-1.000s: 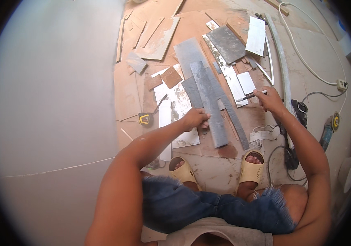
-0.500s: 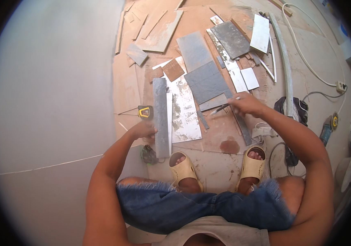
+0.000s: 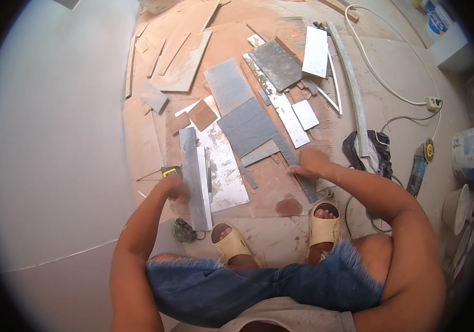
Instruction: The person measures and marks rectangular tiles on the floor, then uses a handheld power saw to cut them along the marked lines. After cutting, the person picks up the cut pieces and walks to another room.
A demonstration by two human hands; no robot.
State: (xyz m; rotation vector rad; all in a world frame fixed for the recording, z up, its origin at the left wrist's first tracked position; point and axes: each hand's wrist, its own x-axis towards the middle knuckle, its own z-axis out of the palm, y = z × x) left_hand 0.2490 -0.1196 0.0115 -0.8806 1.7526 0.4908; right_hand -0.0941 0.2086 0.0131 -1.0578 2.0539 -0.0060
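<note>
Grey strip (image 3: 192,182) lies lengthwise toward the left edge of the brown board (image 3: 267,193), its near end about at the near edge; from my end, I can't tell whether it overhangs. I judge the work partway along: separate strips already lie apart, while the dark square tile (image 3: 246,126), mid-board, and the pale grey tile (image 3: 227,83) beyond it look loosely laid; how much is left I can't settle. For moving, I see open room between the dark square tile and the near edge; the far side is crowded, and an angle grinder (image 3: 420,166) sits well beyond the right edge. The left hand (image 3: 175,188) is just beside the grey strip, the right hand (image 3: 311,164) at the narrow dark strip (image 3: 307,189) near the near right corner. Both blur, so I cannot tell whether either grips anything.
</note>
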